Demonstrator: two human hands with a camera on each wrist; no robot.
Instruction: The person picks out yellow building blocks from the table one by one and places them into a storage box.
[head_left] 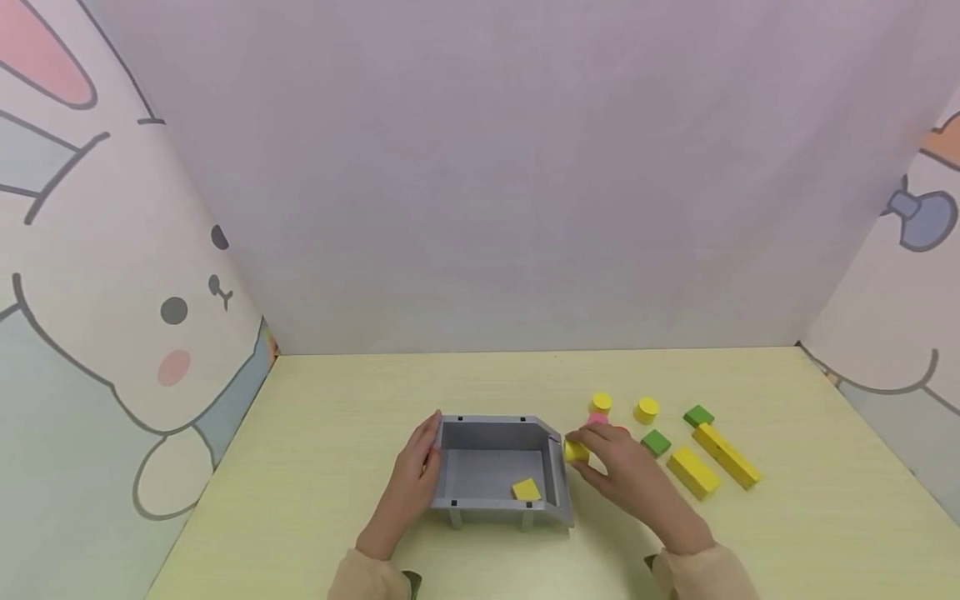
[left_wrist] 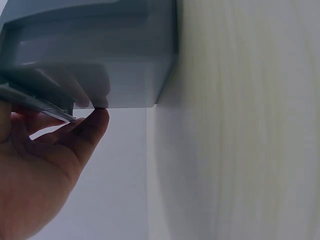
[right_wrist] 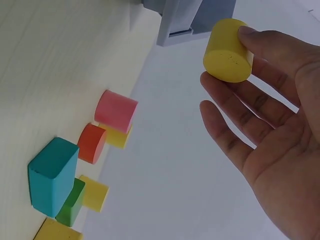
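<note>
A grey plastic bin (head_left: pixel 489 503) with a sloped lip at its right end stands on the table, a small yellow block (head_left: pixel 526 490) lying inside it. My left hand (head_left: pixel 417 465) grips the bin's left end; in the left wrist view thumb and fingers close round its rim (left_wrist: pixel 37 100). Between the thumb and fingers of my right hand (head_left: pixel 626 468) is a yellow cylinder (right_wrist: pixel 227 55), pinched right beside the bin's sloped lip. The right wrist view shows this cylinder raised above the table, with the lower fingers spread.
Right of the bin lie two yellow cylinders (head_left: pixel 646 410), a pink cylinder (right_wrist: pixel 116 111), a red cylinder (right_wrist: pixel 92 143), two green blocks (head_left: pixel 656 443), a thick yellow block (head_left: pixel 693 472) and a long yellow bar (head_left: pixel 726 456). A pale curtain (head_left: pixel 525 250) hangs behind the table.
</note>
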